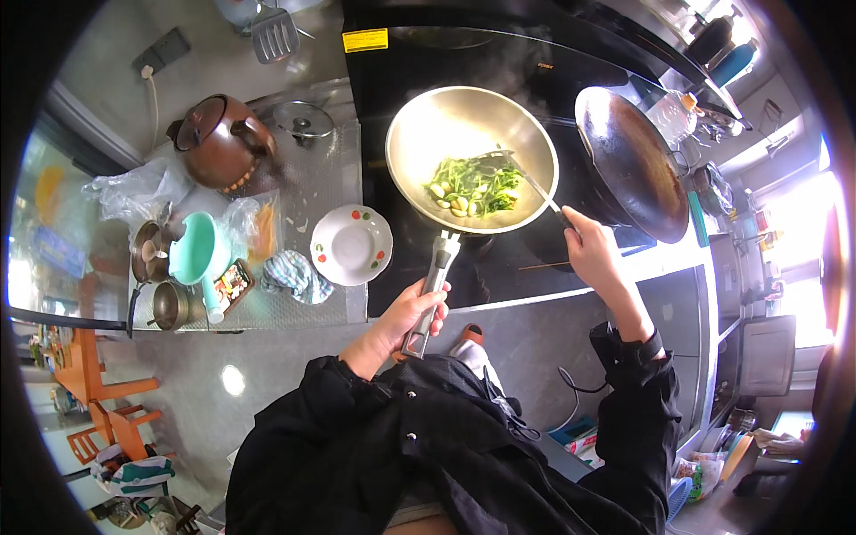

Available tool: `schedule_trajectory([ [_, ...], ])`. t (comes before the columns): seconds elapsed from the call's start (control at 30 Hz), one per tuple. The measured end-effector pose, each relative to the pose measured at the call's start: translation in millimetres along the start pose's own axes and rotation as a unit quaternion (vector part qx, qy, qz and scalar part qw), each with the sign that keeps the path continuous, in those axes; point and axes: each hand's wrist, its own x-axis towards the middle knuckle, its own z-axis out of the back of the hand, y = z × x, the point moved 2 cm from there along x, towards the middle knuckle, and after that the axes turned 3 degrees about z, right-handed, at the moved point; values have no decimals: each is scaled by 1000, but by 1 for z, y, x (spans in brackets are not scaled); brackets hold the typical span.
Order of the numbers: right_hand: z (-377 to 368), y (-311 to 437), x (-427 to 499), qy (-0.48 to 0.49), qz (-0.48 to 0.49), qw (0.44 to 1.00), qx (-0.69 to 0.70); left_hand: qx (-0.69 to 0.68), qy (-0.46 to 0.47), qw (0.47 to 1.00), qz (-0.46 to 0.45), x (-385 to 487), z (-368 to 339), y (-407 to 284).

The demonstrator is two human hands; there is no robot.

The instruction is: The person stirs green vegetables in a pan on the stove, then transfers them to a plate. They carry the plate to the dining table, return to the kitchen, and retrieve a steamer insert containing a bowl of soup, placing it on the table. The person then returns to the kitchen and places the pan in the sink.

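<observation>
A light metal frying wok (468, 120) sits on the black glass cooktop (414, 274), tilted a little towards me in view. My left hand (408, 314) grips its long handle (437, 281). Chopped green vegetables with pale garlic-like pieces (475, 187) lie together in the pan's near part. My right hand (592, 251) holds the dark handle of a metal spatula (533, 182), whose head rests among the greens. Faint steam rises behind the pan. A white scalloped plate with red and green motifs (351, 245) stands just left of the cooktop.
A large dark wok (635, 167) leans at the right. On the left counter are a brown ceramic pot (217, 150), a glass lid (304, 120), a mint-green ladle (197, 251), a phone (234, 284), a checked cloth (294, 275) and small metal pans (170, 305). A slotted turner (274, 37) hangs behind.
</observation>
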Motion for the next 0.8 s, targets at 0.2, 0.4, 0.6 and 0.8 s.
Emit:
schedule_trajectory([
  [0.2,-36,-3,40,7,4,993,-115,-9,-2,1000,-18,1,-1,1],
  [0.4,-14,7,1,129,-70,981,-128,-12,-9,1000,-19,-2,-3,1],
  [0.6,5,-10,24,55,-15,998,-38,0,-22,999,35,8,4,-6],
  [0.8,-5,-15,-4,121,-14,986,-112,-12,5,1000,3,12,2,-3],
])
